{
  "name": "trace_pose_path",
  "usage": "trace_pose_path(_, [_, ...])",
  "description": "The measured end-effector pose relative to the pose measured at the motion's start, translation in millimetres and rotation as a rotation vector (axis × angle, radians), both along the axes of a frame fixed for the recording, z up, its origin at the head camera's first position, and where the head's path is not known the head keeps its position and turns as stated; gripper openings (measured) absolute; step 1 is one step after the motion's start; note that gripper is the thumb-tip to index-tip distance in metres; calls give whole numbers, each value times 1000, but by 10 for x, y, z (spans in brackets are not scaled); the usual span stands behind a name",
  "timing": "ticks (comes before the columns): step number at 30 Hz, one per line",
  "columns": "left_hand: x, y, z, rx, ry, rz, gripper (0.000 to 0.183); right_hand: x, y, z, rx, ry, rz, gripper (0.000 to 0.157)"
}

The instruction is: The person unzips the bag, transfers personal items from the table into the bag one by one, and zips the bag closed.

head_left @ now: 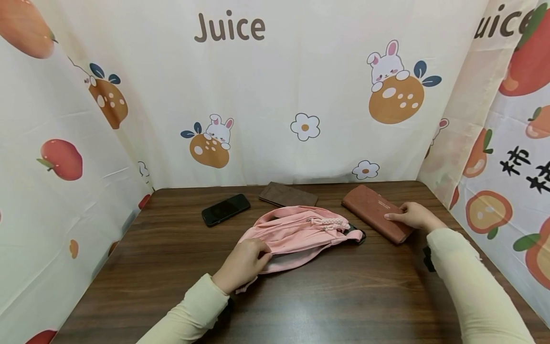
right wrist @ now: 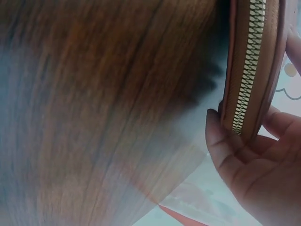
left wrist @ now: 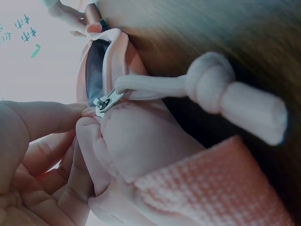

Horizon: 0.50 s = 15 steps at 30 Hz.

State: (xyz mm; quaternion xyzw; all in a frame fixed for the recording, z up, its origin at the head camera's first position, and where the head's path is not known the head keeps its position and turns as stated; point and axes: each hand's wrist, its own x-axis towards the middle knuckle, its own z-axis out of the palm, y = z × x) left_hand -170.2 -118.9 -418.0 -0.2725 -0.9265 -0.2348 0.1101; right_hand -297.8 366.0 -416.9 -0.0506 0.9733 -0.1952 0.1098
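Observation:
A pink waist bag [head_left: 296, 231] lies in the middle of the table. My left hand [head_left: 242, 265] pinches the edge of the bag at its near left end. In the left wrist view the bag's zipper is undone, showing a grey lining [left wrist: 95, 70]. A metal slider [left wrist: 109, 101] with a knotted cord [left wrist: 209, 80] sits by the fingertips. Over on the right, my right hand [head_left: 414, 217] grips the near end of a reddish-brown long wallet [head_left: 374, 210], thumb on top. The right wrist view shows the fingers around the wallet's end and its gold zipper [right wrist: 248, 70], closed along the visible edge.
Behind the bag lies a dark brown flat wallet [head_left: 290, 195], partly overlapped by it in the head view. A black phone [head_left: 226, 209] rests to its left. Printed cloth [head_left: 266, 95] hangs along the back and both sides of the wooden table [head_left: 343, 306].

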Motion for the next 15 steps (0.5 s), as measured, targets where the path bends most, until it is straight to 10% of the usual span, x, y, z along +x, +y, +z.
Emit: trace_pose_path(15, [-27,22,17,16,0,-2,13,71,56,22,-142,-70,-6,66])
